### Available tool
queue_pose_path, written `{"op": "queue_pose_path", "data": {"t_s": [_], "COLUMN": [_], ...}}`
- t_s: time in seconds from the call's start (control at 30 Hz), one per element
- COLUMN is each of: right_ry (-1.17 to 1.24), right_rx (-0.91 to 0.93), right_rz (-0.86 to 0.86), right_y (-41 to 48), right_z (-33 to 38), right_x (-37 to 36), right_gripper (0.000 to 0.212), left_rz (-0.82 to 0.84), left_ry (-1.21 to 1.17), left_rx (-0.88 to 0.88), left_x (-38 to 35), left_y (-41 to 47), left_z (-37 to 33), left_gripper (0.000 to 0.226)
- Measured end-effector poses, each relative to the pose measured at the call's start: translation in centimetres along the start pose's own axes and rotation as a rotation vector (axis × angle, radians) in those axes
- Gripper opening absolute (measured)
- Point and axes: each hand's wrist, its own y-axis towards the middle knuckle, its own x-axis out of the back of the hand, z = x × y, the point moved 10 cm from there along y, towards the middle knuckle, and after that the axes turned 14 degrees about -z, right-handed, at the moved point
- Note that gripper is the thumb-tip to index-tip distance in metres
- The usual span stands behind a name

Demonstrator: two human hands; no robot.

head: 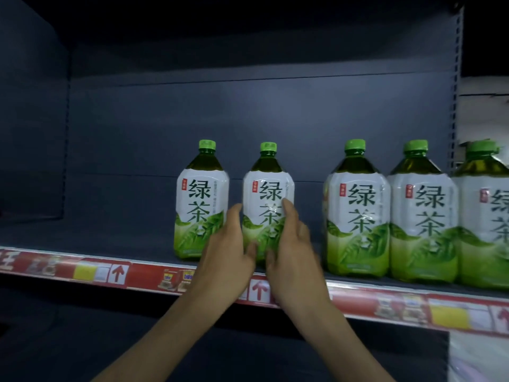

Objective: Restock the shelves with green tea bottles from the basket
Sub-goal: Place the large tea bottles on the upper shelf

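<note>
Left hand (pixel 228 244) and right hand (pixel 292 244), fingers part-curled, cup second-from-left green-capped, white-labelled plastic tea bottle (pixel 268 194) upright on dark metal shelf (pixel 110 238).

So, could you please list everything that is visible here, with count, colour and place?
green tea bottles: five, green caps, white and green labels, upright on the shelf; two left, three right, a gap between.
held bottle: second from left, between both hands.
shelf: one, dark grey, bare at left.
price strip: one, red with arrows, on the shelf's front edge.
left hand: on the held bottle's left side.
right hand: on its right side.
</note>
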Motion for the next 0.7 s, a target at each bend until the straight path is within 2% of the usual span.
{"op": "queue_pose_path", "data": {"t_s": [0.23, 0.43, 0.7], "right_ry": [-0.166, -0.317, -0.324], "right_rx": [0.047, 0.099, 0.097], "right_rz": [-0.019, -0.116, -0.117], "right_y": [-1.2, -1.9, -2.1], "right_z": [0.4, 0.3, -0.8], "right_x": [1.1, 4.1, 5.1], "right_gripper": [0.097, 0.103, 0.089], "left_rz": [0.060, 0.122, 0.135], "left_ry": [-0.159, -0.186, -0.160], "left_rx": [0.101, 0.091, 0.102], "left_x": [-0.8, -1.9, -3.4], "left_y": [-0.6, -1.1, -1.7], "left_z": [1.1, -0.7, -1.5], "left_gripper": [0.070, 0.067, 0.068]}}
